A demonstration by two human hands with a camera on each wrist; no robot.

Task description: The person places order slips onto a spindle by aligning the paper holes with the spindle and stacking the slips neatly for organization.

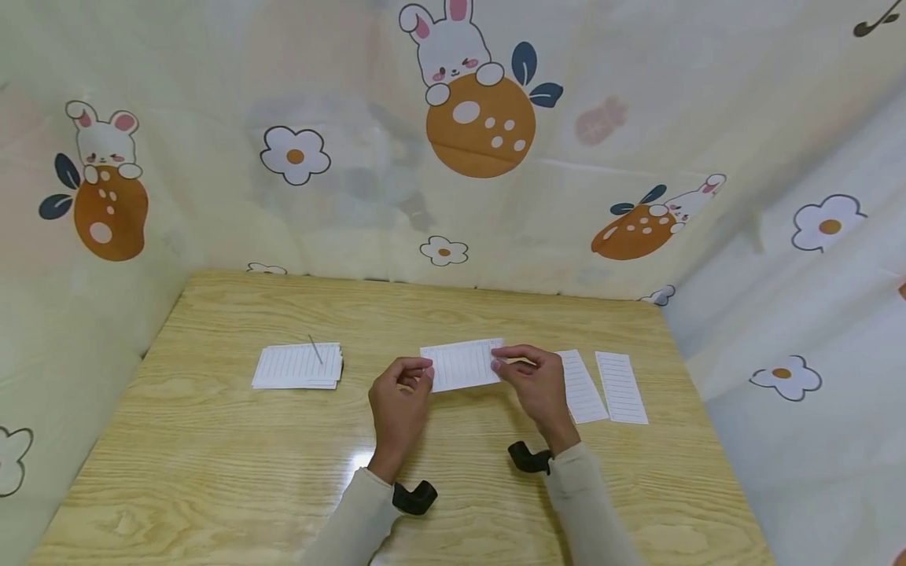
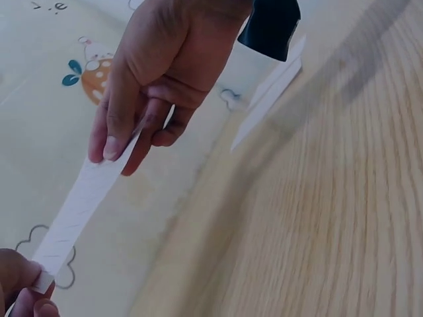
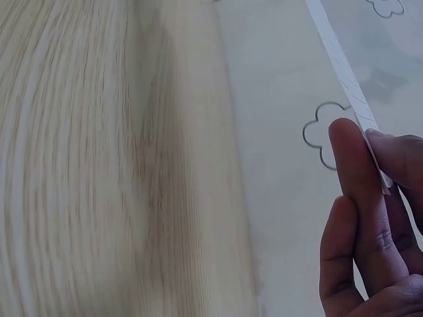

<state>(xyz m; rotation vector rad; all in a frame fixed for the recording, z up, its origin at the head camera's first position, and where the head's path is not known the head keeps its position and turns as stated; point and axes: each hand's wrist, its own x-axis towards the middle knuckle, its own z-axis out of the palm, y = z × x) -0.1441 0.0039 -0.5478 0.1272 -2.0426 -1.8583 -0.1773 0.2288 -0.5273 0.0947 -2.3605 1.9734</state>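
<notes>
A white lined paper card (image 1: 463, 365) is held up above the table between both hands. My left hand (image 1: 402, 401) pinches its left end between thumb and fingers. At the card's right end, my right hand (image 1: 536, 385) pinches it the same way. The left wrist view shows the card (image 2: 76, 211) stretched between the two hands, its printed lines faint. Seen nearly edge-on in the right wrist view, the card (image 3: 350, 86) runs up from between thumb and fingers.
A stack of lined cards (image 1: 293, 367) lies on the left of the wooden table (image 1: 248, 472), a thin grey stick-like thing (image 1: 315, 350) on top. Right of the hands lie two separate lined cards, one partly hidden (image 1: 583, 389), the other (image 1: 621, 387) farther right. Patterned curtains (image 1: 354, 212) border the table.
</notes>
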